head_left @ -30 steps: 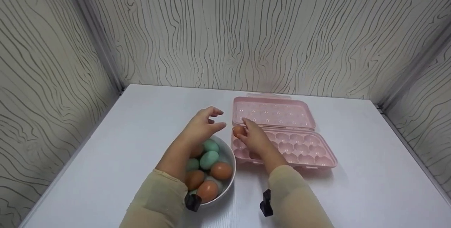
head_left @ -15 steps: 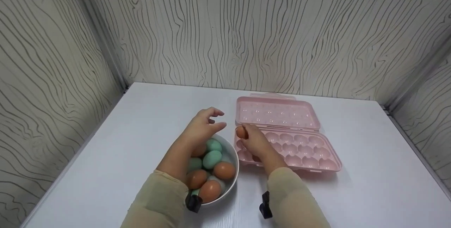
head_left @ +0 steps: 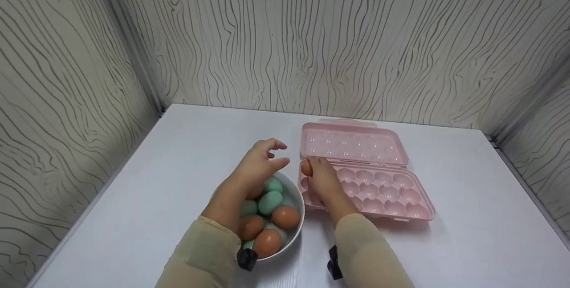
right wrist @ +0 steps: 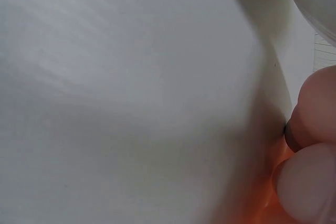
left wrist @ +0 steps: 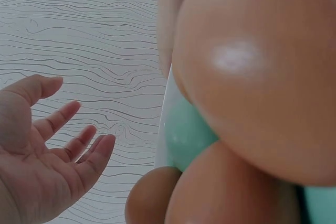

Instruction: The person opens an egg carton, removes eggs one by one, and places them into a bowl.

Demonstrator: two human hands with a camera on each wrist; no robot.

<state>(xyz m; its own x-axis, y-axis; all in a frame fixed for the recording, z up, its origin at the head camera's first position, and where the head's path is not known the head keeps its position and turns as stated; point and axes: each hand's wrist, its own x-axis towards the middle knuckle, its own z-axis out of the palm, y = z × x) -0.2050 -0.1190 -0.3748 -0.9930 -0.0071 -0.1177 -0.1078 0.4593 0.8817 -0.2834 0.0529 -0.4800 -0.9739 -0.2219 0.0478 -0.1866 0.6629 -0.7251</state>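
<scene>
My right hand (head_left: 324,182) holds a brown egg (head_left: 306,168) at the far left cup of a pink plastic egg box (head_left: 386,192). The hand hides several cups at that end. Over the far side of a white bowl (head_left: 292,192) hovers my left hand (head_left: 258,163), its fingers loosely bent and nothing in them. In the left wrist view that hand (left wrist: 55,156) is apart from the eggs. Several brown eggs (head_left: 286,217) and green eggs (head_left: 270,202) fill the bowl, partly hidden by my left wrist.
The egg box's lid (head_left: 354,145) lies folded back toward the rear wall (head_left: 289,43). Visible cups to the right of my hand hold no eggs. The bowl stands just left of the box on a white table (head_left: 463,190).
My right hand has settled lower with the brown egg at the far left cup, its fingers drawn in closer. The left hand has stayed over the bowl. The whole view has shifted slightly.
</scene>
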